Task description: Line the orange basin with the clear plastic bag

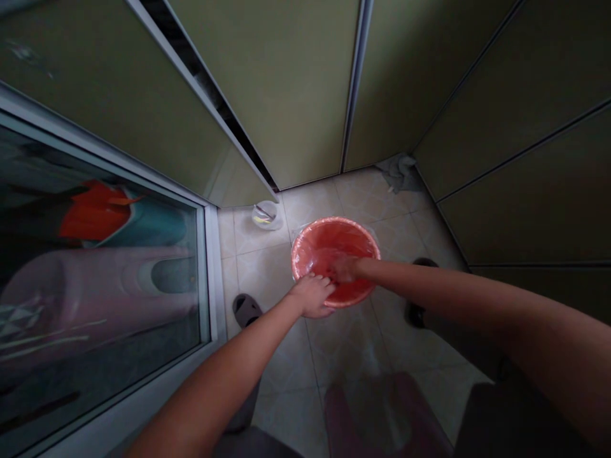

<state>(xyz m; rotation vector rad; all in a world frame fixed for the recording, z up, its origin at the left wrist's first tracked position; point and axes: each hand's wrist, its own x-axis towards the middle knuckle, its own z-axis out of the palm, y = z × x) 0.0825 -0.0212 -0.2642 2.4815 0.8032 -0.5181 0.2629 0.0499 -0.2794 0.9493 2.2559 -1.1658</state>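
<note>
At centre floor, left hand (312, 294) sits curled over the near rim of the red basin (305, 245), gripping it, likely to steady it; right hand (344, 268) is down inside the basin, blurred, so finger spread can't be told. Basin rests on the tiled floor (267, 267), small white cup (266, 214) far-left of it, grey rag (398, 172) in the far corner, slippers (245, 310) either side.
</note>
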